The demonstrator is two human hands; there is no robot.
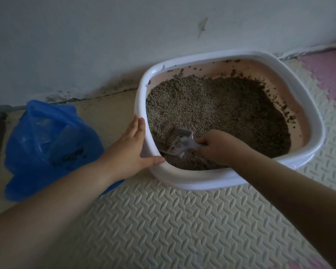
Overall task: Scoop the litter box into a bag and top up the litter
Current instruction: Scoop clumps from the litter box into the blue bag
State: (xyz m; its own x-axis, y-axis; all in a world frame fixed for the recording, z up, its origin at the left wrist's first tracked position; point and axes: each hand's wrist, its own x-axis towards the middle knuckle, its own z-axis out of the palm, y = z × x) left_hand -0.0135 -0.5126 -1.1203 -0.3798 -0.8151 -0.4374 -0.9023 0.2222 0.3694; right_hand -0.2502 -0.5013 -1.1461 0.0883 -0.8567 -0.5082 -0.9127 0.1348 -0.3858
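A white litter box (316,131) with a pink inner wall stands on the floor mat and holds grey-brown litter (217,107), darker on its right side. My right hand (215,147) grips the handle of a pale grey slotted scoop (179,139), whose head lies in the litter near the box's front left corner. My left hand (130,150) rests on the outside of the box's left rim, fingers straight and thumb along the front edge. A blue plastic bag (47,144) sits on the floor left of the box, its mouth partly open.
A stained white wall (105,35) runs just behind the box and the bag. Cream textured foam mats (173,220) cover the floor in front, with pink mats (330,78) at the right. Bare tile (109,113) lies between bag and box.
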